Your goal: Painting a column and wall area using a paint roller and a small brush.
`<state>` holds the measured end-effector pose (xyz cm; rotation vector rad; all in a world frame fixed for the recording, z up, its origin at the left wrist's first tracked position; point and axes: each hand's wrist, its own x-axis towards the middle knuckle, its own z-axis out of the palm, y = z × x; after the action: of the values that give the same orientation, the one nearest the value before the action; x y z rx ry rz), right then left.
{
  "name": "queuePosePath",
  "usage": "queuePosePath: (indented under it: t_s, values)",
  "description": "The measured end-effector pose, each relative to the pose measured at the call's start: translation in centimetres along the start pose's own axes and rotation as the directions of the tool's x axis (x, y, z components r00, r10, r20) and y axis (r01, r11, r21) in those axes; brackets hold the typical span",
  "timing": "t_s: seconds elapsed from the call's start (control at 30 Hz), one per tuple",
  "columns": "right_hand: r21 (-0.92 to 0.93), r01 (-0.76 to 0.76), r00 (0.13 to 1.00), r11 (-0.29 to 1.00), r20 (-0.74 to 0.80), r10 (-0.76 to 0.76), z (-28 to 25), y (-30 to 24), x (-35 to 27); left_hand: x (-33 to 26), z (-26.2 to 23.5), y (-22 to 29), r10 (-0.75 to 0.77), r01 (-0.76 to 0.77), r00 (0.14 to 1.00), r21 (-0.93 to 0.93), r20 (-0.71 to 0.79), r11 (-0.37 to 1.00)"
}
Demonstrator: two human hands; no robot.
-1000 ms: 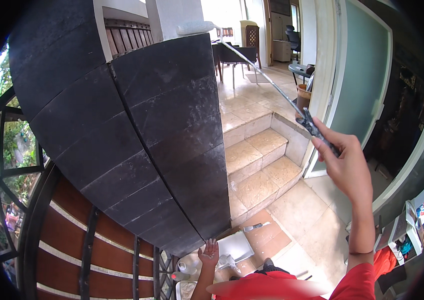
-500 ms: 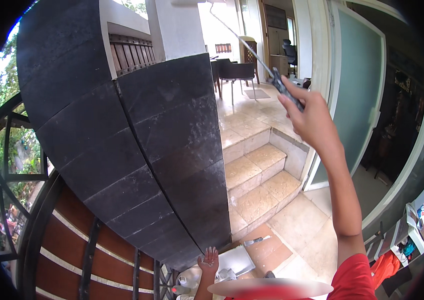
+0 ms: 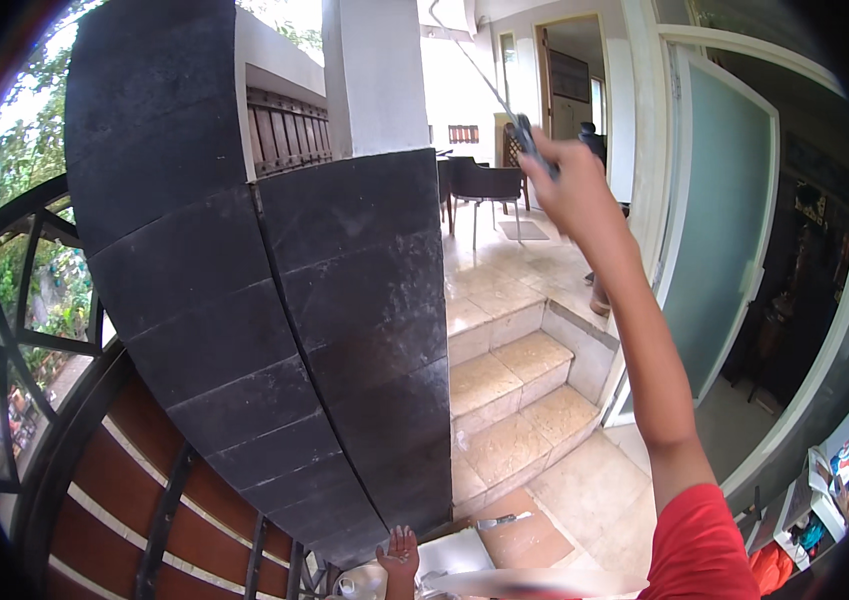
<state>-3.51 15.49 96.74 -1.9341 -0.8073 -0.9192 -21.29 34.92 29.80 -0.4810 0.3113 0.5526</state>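
My right hand (image 3: 574, 185) is raised high with its fingers wrapped round the dark handle of a paint roller (image 3: 484, 78). The roller's thin bent wire frame runs up and left toward the white pillar (image 3: 381, 85); its roller head cannot be made out clearly at the top edge. Low down, my left hand (image 3: 400, 552) holds nothing, its fingers spread and whitish with dust or paint. It is near the foot of the black tiled wall (image 3: 364, 270), and I cannot tell whether it touches it.
A scraper (image 3: 502, 521) lies on brown cardboard (image 3: 529, 548) beside a pale tray (image 3: 456, 552). Stone steps (image 3: 519, 385) rise to a room with a dark chair (image 3: 486, 180). A frosted glass door (image 3: 726, 230) is at right, a brown slatted gate (image 3: 119, 515) at left.
The view has tilted up, so the wall and steps sit lower. My right hand with the paint roller has shifted left and slightly up in the picture. My left hand appears lower.
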Motion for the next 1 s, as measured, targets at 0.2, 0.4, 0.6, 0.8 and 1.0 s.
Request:
queuePosePath:
  t_s: [0.2,0.4,0.6,0.8,1.0]
  values:
    - [-0.071,0.172,0.978,0.983,-0.111,-0.179,2.4,-0.2,2.5,-1.0,0.0,0.8,0.094,-0.097,0.991,0.026,0.099,0.995]
    - [0.153,-0.032,0.998,0.988,-0.051,0.040,3.5,6.0,-6.6,-2.0,1.5,-0.5,0.154,-0.154,0.988,0.009,0.003,0.988]
    - [0.064,0.065,0.992,0.996,-0.113,-0.058,3.4,2.5,-0.3,-0.1,3.3,-1.5,0.092,-0.094,0.993,0.029,0.068,0.995]
    - [0.044,0.132,0.968,0.990,-0.219,-0.119,2.4,-0.2,10.8,0.7,4.5,-2.3,0.038,-0.043,0.991,0.039,0.130,0.998]
    - [0.069,0.124,0.945,0.990,-0.312,-0.097,0.8,0.1,8.1,1.8,-0.3,0.0,0.037,-0.039,0.999,0.073,0.021,0.997]
